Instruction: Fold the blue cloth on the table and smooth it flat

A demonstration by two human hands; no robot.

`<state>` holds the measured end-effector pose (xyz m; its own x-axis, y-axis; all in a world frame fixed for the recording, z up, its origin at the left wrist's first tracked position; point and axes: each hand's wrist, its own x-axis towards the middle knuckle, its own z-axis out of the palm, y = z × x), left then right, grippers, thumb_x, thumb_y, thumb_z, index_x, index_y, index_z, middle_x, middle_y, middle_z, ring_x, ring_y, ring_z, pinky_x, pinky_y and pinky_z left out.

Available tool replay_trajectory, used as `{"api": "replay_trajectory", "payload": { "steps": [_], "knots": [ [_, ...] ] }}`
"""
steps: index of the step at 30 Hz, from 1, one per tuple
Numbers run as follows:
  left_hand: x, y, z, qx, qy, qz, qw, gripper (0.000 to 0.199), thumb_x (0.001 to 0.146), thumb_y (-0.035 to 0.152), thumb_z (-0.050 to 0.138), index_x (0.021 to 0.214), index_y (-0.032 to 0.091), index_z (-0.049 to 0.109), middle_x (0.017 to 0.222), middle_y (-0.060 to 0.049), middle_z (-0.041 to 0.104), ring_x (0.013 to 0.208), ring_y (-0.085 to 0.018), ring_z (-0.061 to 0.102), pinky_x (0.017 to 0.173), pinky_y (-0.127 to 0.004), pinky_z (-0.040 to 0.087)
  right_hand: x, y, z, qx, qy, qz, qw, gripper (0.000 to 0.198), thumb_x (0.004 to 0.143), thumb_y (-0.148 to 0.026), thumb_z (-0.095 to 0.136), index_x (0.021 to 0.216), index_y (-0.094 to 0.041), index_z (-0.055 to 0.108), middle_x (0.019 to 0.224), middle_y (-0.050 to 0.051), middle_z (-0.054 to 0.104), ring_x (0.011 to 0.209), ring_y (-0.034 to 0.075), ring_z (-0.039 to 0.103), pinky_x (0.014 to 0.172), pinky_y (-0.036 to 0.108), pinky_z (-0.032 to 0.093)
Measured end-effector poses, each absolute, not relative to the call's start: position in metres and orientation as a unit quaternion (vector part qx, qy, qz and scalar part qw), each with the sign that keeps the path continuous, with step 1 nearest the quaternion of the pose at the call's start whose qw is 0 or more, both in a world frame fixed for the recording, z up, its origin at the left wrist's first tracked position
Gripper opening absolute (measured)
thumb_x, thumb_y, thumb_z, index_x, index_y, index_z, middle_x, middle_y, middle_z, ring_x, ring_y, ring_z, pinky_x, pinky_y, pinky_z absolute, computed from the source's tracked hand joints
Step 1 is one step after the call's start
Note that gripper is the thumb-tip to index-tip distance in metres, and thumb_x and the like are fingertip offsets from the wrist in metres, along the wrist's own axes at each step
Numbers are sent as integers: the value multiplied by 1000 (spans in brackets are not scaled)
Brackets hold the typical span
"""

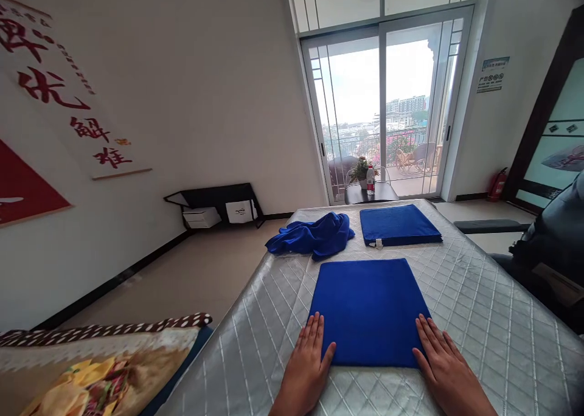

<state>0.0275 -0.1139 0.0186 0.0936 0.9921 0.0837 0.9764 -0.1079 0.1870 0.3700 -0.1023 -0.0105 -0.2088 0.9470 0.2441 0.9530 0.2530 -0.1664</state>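
A blue cloth (369, 312), folded into a neat flat square, lies on the quilted silver cover (360, 391) right in front of me. Along its left edge rests my left hand (308, 361), fingers stretched out and thumb on the near corner. My right hand (441, 358) lies flat at the opposite edge in the same way. Neither hand grips anything. Beyond the square, a crumpled blue cloth (319, 233) is heaped at the left. To its right sits a stack of folded blue cloth (399, 224) with a white tag (378, 244) at its near edge.
Lower left is a patterned bedspread (159, 358). A small table with a potted plant (361, 169) and a bottle (370, 180) stands past the far edge, before sliding glass doors (347, 100). A dark bulky object (556, 239) is at the right.
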Motion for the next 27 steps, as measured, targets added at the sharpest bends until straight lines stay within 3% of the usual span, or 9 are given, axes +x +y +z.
{"api": "replay_trajectory", "payload": {
  "steps": [5, 11, 19, 27],
  "knots": [
    [26, -113, 20, 743, 661, 98, 44, 70, 103, 56, 27, 158, 13, 22, 164, -9, 18, 152, -27, 19, 123, -48, 27, 373, -95, 10, -585, -796, -30, 150, 64, 101, -55, 24, 153, -20, 40, 161, 6, 31, 149, 25, 25, 120, 49, 28],
    [29, -115, 24, 737, 667, 92, 54, 71, 103, 57, 23, 158, 12, 21, 165, -10, 16, 152, -26, 18, 123, -48, 25, 354, -50, 55, -576, -807, -20, 130, 64, 103, -50, 20, 157, -15, 30, 163, 7, 25, 152, 22, 17, 123, 45, 19],
    [34, -99, 34, 724, 683, 74, 62, 81, 101, 64, 23, 157, 7, 23, 163, -17, 16, 151, -31, 17, 122, -53, 26, 349, -6, 17, -641, -760, 29, 101, 64, 102, -41, 21, 156, -7, 28, 164, 12, 22, 152, 23, 14, 123, 46, 16],
    [175, -39, 61, 886, 435, 152, 55, 65, 105, 52, 21, 158, 13, 25, 162, -14, 29, 152, -25, 22, 122, -45, 28, 356, -6, 6, -620, -778, -14, 100, 61, 101, -34, 23, 155, -10, 33, 163, 12, 25, 152, 23, 17, 122, 47, 18]
  ]
}}
